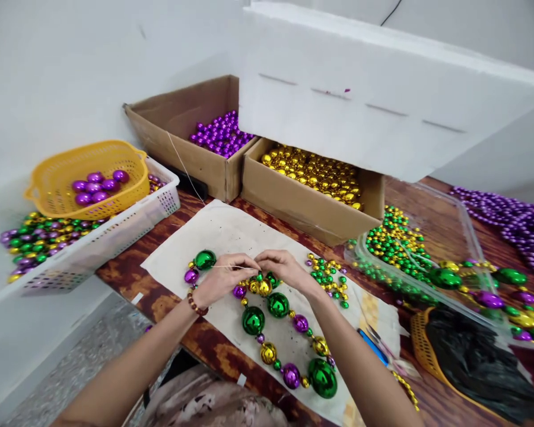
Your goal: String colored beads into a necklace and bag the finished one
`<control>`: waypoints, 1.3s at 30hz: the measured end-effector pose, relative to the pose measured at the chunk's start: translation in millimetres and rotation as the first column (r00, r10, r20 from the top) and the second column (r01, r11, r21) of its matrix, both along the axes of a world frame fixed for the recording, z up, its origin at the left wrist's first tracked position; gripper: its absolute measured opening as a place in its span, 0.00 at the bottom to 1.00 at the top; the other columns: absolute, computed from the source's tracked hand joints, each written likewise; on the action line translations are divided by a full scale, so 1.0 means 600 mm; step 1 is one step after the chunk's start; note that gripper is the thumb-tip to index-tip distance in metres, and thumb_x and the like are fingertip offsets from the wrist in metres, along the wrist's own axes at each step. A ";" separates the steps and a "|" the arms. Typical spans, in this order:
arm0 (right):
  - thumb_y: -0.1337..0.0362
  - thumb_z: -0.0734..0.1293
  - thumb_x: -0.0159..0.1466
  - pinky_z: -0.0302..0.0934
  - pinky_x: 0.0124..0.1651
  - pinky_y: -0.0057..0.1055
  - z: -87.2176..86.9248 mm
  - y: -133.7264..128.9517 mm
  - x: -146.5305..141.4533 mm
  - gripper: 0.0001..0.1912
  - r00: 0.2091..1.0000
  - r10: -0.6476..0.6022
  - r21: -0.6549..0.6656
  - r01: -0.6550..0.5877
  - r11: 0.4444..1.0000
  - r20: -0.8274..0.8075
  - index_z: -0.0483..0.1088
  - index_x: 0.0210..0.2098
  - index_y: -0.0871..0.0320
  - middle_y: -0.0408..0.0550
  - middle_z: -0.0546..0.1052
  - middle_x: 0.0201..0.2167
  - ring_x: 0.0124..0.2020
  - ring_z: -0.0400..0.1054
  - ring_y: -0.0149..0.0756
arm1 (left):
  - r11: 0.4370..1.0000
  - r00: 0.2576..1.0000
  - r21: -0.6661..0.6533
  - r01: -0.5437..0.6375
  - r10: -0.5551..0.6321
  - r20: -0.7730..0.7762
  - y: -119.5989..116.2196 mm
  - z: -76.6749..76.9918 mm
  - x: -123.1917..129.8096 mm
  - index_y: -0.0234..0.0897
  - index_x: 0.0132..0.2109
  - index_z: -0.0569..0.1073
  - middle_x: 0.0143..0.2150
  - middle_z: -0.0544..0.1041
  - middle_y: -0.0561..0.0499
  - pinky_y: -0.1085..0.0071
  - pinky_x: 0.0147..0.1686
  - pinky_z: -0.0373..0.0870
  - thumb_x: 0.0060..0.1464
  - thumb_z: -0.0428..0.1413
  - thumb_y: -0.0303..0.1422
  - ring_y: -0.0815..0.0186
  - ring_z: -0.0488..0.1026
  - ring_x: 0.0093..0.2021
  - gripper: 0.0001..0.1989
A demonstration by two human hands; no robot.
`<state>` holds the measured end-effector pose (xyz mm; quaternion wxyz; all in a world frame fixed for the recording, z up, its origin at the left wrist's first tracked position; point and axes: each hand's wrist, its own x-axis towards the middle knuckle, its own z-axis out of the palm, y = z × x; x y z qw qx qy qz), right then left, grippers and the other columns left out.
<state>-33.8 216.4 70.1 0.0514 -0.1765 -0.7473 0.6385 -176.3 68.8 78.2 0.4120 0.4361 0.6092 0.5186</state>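
Mottled red-brown wood was seen on the table, partly covered by a white cloth. Above the cloth, the left hand was nearly closed, its fingertips apparently pinched on a fine thread; opposite, the fingers of the right hand were curled in, but their grip could not be made out. Beneath them, a strand of beads was looped on the cloth. Fastening of the thread was judged to be in hand; for the next move, a steady pinch and even tension seemed needed.

At far left, a yellow basket was rested on a white crate. Rightward, two cardboard boxes were overhung by a white panel, by which access was partly blocked. Loose beads, easily knocked, were scattered beside the right hand; beyond, a blue-handled tool and purple strands were seen.
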 end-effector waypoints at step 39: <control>0.52 0.70 0.65 0.67 0.41 0.38 0.030 -0.046 -0.008 0.13 0.766 -0.406 -0.504 0.125 0.855 -0.499 0.72 0.31 0.54 0.40 0.72 0.22 0.26 0.69 0.35 | 0.931 0.636 0.112 -0.348 0.147 0.758 0.038 0.005 0.039 0.34 0.31 0.77 0.23 0.72 0.54 0.74 0.47 0.67 0.51 0.67 0.36 0.71 0.71 0.33 0.10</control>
